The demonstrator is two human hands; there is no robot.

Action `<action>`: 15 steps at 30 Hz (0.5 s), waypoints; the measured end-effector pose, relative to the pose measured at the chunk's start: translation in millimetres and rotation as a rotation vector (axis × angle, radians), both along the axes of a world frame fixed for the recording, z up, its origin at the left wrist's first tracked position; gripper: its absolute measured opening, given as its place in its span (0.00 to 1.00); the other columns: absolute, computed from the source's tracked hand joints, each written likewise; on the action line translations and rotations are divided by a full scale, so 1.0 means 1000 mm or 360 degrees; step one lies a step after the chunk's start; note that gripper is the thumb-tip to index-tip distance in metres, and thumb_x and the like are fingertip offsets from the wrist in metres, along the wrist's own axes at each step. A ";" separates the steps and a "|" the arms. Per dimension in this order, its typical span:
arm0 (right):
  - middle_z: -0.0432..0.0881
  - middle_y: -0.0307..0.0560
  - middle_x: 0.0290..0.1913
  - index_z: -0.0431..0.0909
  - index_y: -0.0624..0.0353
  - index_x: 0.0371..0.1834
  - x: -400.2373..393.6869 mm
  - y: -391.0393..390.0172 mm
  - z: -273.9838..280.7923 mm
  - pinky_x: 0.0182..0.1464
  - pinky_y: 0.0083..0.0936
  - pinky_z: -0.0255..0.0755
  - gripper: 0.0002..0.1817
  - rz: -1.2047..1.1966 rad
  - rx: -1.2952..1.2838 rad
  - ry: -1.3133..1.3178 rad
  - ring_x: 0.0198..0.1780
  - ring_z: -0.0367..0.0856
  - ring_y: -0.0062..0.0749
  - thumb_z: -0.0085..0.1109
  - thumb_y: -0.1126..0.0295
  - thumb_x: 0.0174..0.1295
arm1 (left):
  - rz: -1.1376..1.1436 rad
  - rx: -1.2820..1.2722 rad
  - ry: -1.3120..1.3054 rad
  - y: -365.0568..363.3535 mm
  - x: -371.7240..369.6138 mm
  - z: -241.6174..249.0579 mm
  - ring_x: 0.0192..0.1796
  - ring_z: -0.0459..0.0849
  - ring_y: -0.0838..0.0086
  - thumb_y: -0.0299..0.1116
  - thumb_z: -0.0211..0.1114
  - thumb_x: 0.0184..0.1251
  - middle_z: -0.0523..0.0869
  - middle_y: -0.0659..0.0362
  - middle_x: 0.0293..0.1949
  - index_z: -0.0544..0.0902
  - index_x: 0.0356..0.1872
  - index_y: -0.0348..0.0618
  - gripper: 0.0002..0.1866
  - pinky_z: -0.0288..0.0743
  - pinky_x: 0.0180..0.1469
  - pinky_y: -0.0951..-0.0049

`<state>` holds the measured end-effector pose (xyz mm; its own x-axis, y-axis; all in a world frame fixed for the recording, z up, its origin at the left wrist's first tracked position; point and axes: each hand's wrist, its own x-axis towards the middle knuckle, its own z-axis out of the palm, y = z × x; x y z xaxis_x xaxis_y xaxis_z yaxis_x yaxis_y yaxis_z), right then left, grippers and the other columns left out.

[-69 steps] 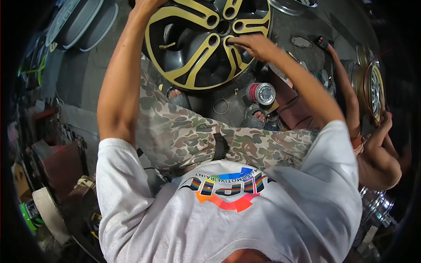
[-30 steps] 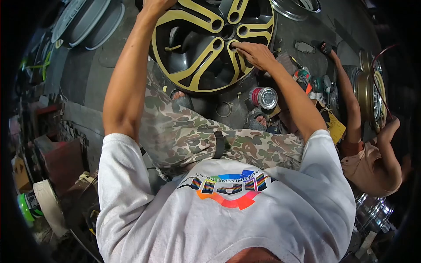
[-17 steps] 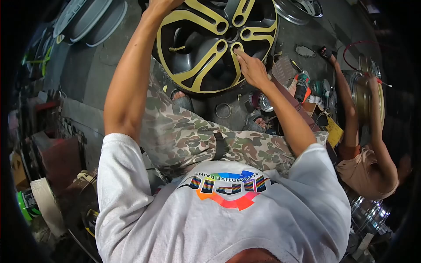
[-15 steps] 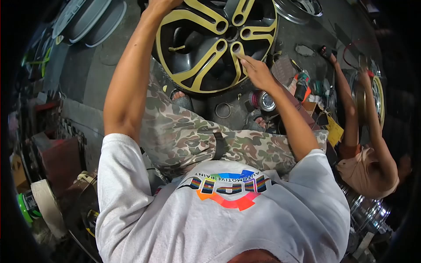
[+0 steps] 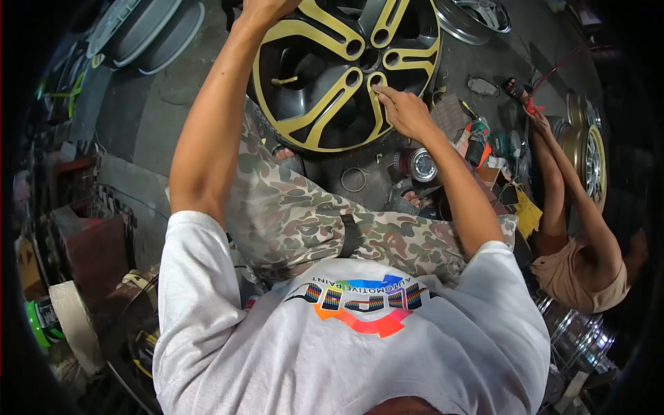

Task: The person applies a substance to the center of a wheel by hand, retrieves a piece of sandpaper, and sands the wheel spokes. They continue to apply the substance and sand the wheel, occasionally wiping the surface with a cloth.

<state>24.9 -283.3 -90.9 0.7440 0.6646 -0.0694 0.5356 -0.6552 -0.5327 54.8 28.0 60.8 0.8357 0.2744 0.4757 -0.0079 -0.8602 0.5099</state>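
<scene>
A black alloy wheel with gold-yellow spoke faces (image 5: 332, 114) fills the top middle of the head view, its upper edge cut off. My left hand (image 5: 271, 8) is at the wheel's upper left rim; its fingers are hidden beyond the frame's top edge. My right hand (image 5: 408, 114) is over the lower right spokes, its index finger extended to the inner end of one gold spoke, beside a bolt hole. The thumb and other fingers are drawn in, and anything small between them cannot be made out. A valve stem (image 5: 283, 81) shows in a gap between spokes.
A round can (image 5: 422, 166), a wire ring (image 5: 354, 180) and a power tool (image 5: 477, 144) lie near my feet. At right a co-worker's arm (image 5: 577, 187) reaches toward a red item by their foot, near a gold-rimmed wheel (image 5: 593, 166). Grey rims (image 5: 155, 34) stand upper left.
My right index finger stays around the same spoke end with little movement. The co-worker's hand has moved left, from the gold-rimmed wheel to near their foot. The view has shifted slightly.
</scene>
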 end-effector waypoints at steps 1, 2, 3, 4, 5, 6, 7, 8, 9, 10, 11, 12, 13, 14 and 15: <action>0.88 0.64 0.42 0.83 0.51 0.61 0.004 0.002 0.000 0.50 0.54 0.78 0.18 0.0036 0.0024 -0.0058 0.47 0.85 0.66 0.49 0.59 0.79 | -0.0031 -0.0046 -0.0027 -0.003 -0.002 0.001 0.26 0.80 0.48 0.51 0.68 0.72 0.81 0.43 0.23 0.83 0.29 0.36 0.24 0.72 0.33 0.54; 0.88 0.64 0.42 0.83 0.51 0.61 0.010 0.007 -0.004 0.50 0.54 0.78 0.18 0.0031 0.0027 -0.0060 0.47 0.85 0.66 0.49 0.59 0.79 | -0.0036 -0.0043 -0.0029 -0.002 -0.001 -0.001 0.26 0.80 0.48 0.51 0.68 0.72 0.81 0.43 0.23 0.83 0.29 0.36 0.24 0.72 0.33 0.54; 0.87 0.65 0.40 0.83 0.53 0.57 0.015 0.014 -0.004 0.50 0.56 0.78 0.16 0.0076 -0.0101 -0.0114 0.46 0.86 0.66 0.50 0.59 0.78 | -0.0049 0.0007 -0.0071 -0.002 -0.001 -0.001 0.27 0.81 0.47 0.51 0.68 0.72 0.81 0.43 0.23 0.83 0.29 0.37 0.24 0.73 0.33 0.54; 0.87 0.66 0.37 0.84 0.55 0.52 0.020 0.021 -0.003 0.49 0.58 0.78 0.15 0.0129 -0.0227 -0.0171 0.44 0.86 0.67 0.51 0.60 0.76 | -0.0051 0.0059 -0.0115 0.001 -0.001 -0.001 0.27 0.83 0.47 0.52 0.68 0.72 0.82 0.43 0.23 0.83 0.29 0.37 0.24 0.74 0.34 0.53; 0.87 0.64 0.34 0.83 0.55 0.50 0.020 0.017 -0.002 0.47 0.57 0.79 0.13 0.0210 -0.0240 -0.0277 0.42 0.87 0.65 0.52 0.60 0.75 | -0.0043 0.0050 -0.0047 0.006 0.000 -0.002 0.29 0.84 0.47 0.51 0.67 0.73 0.83 0.43 0.24 0.83 0.29 0.37 0.24 0.75 0.35 0.53; 0.89 0.59 0.33 0.83 0.53 0.51 0.019 0.015 0.007 0.42 0.51 0.81 0.12 0.0303 -0.0380 -0.0392 0.38 0.90 0.57 0.54 0.63 0.73 | -0.0036 0.0012 0.0036 0.005 -0.001 0.000 0.29 0.84 0.47 0.51 0.66 0.74 0.83 0.42 0.24 0.83 0.30 0.37 0.23 0.75 0.35 0.53; 0.89 0.56 0.32 0.84 0.52 0.49 0.023 0.011 0.018 0.39 0.47 0.81 0.11 0.0439 -0.0490 -0.0537 0.36 0.90 0.53 0.55 0.65 0.71 | -0.0079 0.0042 -0.0048 0.004 0.000 -0.004 0.29 0.84 0.46 0.50 0.66 0.74 0.83 0.42 0.24 0.83 0.30 0.37 0.23 0.74 0.34 0.53; 0.89 0.54 0.31 0.85 0.51 0.48 0.029 0.009 0.025 0.35 0.43 0.80 0.10 0.0577 -0.0593 -0.0692 0.34 0.91 0.49 0.55 0.66 0.69 | -0.0119 0.0076 -0.0139 0.004 0.001 -0.006 0.29 0.84 0.46 0.50 0.66 0.75 0.83 0.42 0.24 0.83 0.30 0.37 0.23 0.74 0.34 0.53; 0.87 0.47 0.27 0.81 0.51 0.55 0.033 0.012 0.024 0.33 0.40 0.79 0.15 0.0679 -0.0568 -0.0909 0.32 0.90 0.43 0.59 0.69 0.64 | -0.0148 -0.0051 -0.0085 0.001 -0.001 -0.002 0.29 0.84 0.45 0.50 0.66 0.75 0.82 0.42 0.24 0.83 0.30 0.37 0.23 0.74 0.33 0.53; 0.86 0.48 0.26 0.82 0.54 0.34 0.032 0.014 0.022 0.31 0.38 0.77 0.06 0.0710 -0.0564 -0.1091 0.31 0.90 0.41 0.56 0.69 0.66 | -0.0096 -0.0048 -0.0048 0.000 0.002 -0.004 0.29 0.83 0.44 0.50 0.66 0.75 0.83 0.42 0.24 0.83 0.30 0.37 0.23 0.73 0.33 0.53; 0.86 0.48 0.26 0.81 0.54 0.33 0.029 0.019 0.016 0.32 0.38 0.77 0.06 0.0688 -0.0563 -0.1117 0.32 0.90 0.41 0.56 0.69 0.66 | -0.0081 -0.0019 -0.0067 0.000 0.000 -0.004 0.29 0.83 0.44 0.50 0.66 0.75 0.83 0.42 0.24 0.83 0.30 0.37 0.24 0.74 0.33 0.53; 0.86 0.48 0.26 0.80 0.54 0.32 0.030 0.024 0.008 0.34 0.37 0.78 0.06 0.0666 -0.0556 -0.1152 0.33 0.90 0.40 0.56 0.69 0.65 | -0.0062 0.0017 -0.0093 0.003 0.000 -0.004 0.29 0.84 0.44 0.51 0.66 0.75 0.83 0.42 0.25 0.83 0.30 0.37 0.24 0.74 0.34 0.53; 0.87 0.51 0.28 0.83 0.57 0.36 0.029 0.026 0.007 0.36 0.38 0.78 0.08 0.0607 -0.0564 -0.0964 0.35 0.90 0.42 0.55 0.68 0.69 | -0.0059 0.0020 -0.0094 0.002 0.000 0.000 0.29 0.84 0.44 0.51 0.66 0.75 0.83 0.42 0.25 0.83 0.30 0.37 0.24 0.74 0.34 0.53; 0.87 0.51 0.28 0.83 0.57 0.36 0.028 0.029 0.005 0.36 0.38 0.78 0.08 0.0621 -0.0553 -0.0965 0.35 0.90 0.42 0.55 0.68 0.69 | -0.0046 0.0027 -0.0013 0.002 -0.002 0.003 0.30 0.84 0.45 0.51 0.66 0.75 0.84 0.42 0.25 0.83 0.30 0.37 0.24 0.75 0.34 0.53; 0.87 0.54 0.29 0.84 0.58 0.40 0.024 0.030 0.003 0.36 0.39 0.79 0.10 0.0434 -0.0445 -0.0714 0.36 0.90 0.44 0.53 0.68 0.71 | -0.0037 0.0029 0.0070 0.004 -0.003 0.003 0.30 0.85 0.45 0.51 0.66 0.74 0.84 0.42 0.25 0.83 0.30 0.37 0.24 0.76 0.35 0.53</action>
